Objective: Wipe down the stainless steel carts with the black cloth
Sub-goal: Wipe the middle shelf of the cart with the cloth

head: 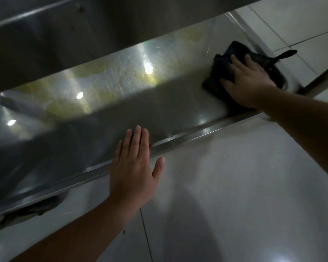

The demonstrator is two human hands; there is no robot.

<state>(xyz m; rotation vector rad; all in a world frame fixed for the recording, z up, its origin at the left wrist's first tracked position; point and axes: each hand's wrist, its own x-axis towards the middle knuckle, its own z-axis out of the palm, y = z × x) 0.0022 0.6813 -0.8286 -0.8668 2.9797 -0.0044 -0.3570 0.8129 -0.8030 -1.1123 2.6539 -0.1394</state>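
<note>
I look down at the lower shelf (121,95) of a stainless steel cart, shiny with light reflections and yellowish smears. The black cloth (222,72) lies bunched at the shelf's right end near the corner. My right hand (248,80) presses flat on top of it, fingers spread. My left hand (134,163) rests flat, fingers straight, across the shelf's raised front rim (206,129), holding nothing.
The cart's upper shelf (83,35) overhangs the top of the view. A cart leg (322,78) rises at the right corner, and a dark caster (27,208) shows under the left end. White tiled floor (235,195) lies in front.
</note>
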